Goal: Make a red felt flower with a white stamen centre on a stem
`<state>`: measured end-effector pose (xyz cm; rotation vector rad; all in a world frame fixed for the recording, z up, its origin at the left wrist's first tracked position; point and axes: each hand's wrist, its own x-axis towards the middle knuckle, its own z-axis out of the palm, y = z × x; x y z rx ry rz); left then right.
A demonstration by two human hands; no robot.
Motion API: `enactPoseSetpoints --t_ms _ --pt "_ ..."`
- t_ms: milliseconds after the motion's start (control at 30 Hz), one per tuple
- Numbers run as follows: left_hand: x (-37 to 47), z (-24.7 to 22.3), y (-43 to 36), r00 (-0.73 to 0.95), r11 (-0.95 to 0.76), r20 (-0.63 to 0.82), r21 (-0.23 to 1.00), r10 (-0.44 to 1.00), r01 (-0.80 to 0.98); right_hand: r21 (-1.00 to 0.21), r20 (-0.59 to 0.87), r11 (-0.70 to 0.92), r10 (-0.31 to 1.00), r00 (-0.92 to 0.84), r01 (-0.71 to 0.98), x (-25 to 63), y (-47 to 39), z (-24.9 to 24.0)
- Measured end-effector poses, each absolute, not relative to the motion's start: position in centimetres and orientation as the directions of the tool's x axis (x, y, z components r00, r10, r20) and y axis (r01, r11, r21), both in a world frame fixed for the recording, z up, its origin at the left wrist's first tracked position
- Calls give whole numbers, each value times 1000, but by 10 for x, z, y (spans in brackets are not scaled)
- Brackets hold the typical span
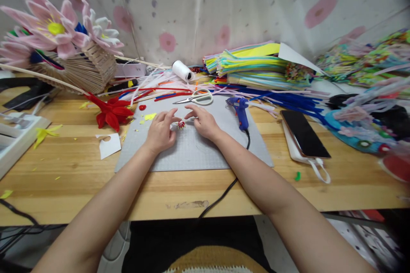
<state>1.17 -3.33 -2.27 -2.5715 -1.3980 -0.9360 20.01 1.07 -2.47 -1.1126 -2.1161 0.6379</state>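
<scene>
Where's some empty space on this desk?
The gray mat between the left arm and right arm, nearer you than the red piece, is bare. So is wood between that arm and the phone, except a green scrap. The back is crowded: stems, thread, scissors.

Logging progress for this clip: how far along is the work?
Looks done: the red flower, already shaped. In progress: a small red-and-white piece between the left hand and right hand. What's left is unclear; loose blue strips lie unshaped behind the phone.
</scene>
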Motion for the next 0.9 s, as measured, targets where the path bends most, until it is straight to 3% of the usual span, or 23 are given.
enactPoseSetpoints --t_ms 633,900 --pt "14 -22 -34 463 -581 434 190 773 791 -640 319 587 790 -523 496 199 8 -24" --pt "12 -23 -32 426 -574 511 171 746 800 -676 393 470 882 -261 568 202 13 -25"
